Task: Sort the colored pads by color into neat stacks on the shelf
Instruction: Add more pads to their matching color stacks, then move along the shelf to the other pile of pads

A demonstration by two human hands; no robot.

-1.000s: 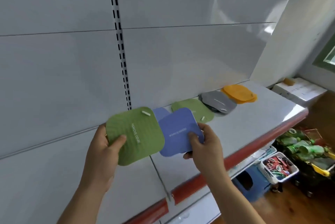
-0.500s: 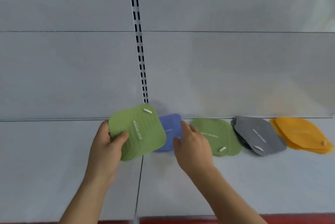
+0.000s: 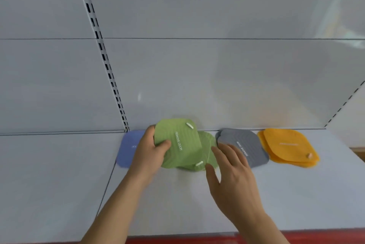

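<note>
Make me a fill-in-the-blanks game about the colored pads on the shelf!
1. The left hand holds a ____ pad.
2. The pile farthest right on the shelf is ____.
3. Between the green stack and the orange stack lies the ____ stack.
4. The right hand holds ____.

Missing words: green; orange; gray; nothing

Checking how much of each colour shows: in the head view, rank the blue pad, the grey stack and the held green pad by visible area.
1. Held green pad
2. Grey stack, close behind it
3. Blue pad, mostly hidden by the left hand
</note>
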